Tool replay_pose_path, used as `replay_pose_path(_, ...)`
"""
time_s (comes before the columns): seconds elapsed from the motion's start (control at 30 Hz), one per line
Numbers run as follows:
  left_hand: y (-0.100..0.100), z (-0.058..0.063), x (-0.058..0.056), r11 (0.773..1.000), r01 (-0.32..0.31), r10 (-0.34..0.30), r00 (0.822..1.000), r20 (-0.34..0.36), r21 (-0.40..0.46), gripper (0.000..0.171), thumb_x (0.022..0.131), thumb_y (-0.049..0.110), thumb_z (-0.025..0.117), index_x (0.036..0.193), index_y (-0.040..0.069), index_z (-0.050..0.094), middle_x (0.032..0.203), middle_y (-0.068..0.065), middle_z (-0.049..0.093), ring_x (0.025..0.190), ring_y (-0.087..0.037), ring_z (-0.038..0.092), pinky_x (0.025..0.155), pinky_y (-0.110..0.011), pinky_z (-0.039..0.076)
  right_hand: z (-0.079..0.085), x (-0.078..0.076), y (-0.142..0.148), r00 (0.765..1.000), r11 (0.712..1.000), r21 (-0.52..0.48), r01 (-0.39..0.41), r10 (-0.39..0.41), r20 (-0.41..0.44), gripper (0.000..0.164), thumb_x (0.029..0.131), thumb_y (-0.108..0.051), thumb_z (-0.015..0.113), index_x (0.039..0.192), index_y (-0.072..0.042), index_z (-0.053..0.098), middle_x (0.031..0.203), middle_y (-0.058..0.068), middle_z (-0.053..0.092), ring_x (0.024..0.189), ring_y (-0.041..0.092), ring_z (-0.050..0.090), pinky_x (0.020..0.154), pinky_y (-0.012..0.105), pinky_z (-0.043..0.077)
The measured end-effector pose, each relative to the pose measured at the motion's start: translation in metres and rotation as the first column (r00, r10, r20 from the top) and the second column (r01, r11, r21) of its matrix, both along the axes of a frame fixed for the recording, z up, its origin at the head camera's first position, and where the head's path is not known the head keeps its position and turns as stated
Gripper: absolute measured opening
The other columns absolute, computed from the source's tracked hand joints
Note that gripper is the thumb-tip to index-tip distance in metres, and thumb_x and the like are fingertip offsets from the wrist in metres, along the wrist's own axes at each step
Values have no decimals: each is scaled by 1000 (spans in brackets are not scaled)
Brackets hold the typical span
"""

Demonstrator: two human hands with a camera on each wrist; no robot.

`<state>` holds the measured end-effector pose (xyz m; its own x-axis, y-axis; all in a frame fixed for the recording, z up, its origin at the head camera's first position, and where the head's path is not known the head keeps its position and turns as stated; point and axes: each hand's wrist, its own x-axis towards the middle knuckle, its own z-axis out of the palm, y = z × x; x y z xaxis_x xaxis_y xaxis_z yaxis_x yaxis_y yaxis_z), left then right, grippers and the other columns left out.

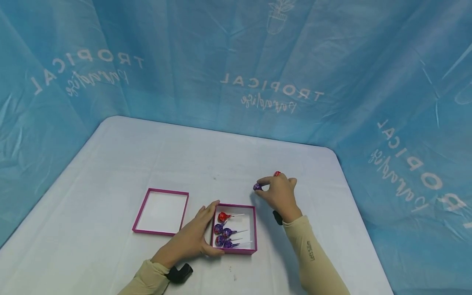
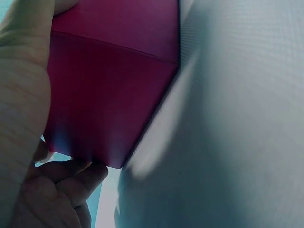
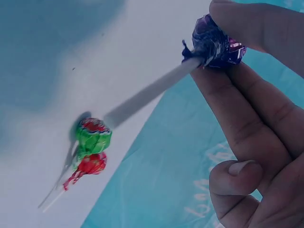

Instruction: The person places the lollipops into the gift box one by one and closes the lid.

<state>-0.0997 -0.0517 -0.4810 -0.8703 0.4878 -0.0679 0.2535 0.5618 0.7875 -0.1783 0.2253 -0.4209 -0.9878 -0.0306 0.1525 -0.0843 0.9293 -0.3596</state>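
Five boxed lollipops (image 1: 227, 232), two loose (image 3: 93, 141); one pinched (image 3: 213, 45)

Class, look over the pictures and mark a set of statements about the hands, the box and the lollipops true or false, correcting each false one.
1. The right hand pinches a purple-wrapped lollipop. True.

2. The left hand is lifting a lollipop. False: the left hand grips the side of the box.

3. A shallow pink-rimmed lid lies to the left of the box. True.

4. Every lollipop in the box is green. False: a red lollipop and several purple lollipops lie there.

5. A green-wrapped lollipop lies on the table, next to a red-wrapped one. True.
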Motion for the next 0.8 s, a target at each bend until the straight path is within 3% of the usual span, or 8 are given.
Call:
replay_pose_path(0.3, 0, 0, -1, 1000, 7, -7, 1000, -11, 6, 137, 57, 55, 94, 163, 24, 13, 166, -9, 26, 153, -42, 15, 118, -60, 27, 5, 6, -8, 999, 997, 59, -48, 48, -8, 26, 76, -28, 89, 98, -16, 83, 88, 5, 78, 89, 27, 59, 85, 54, 26)
replay_pose_path(0.8, 0, -1, 0, 1000, 3, -3, 1000, -12, 14, 138, 57, 55, 94, 163, 25, 13, 165, -9, 27, 152, -43, 16, 118, -60, 28, 19, 30, -18, 988, 984, 102, -146, 151, -43, 25, 74, -30, 90, 96, -20, 83, 86, -2, 77, 88, 22, 52, 82, 55, 27)
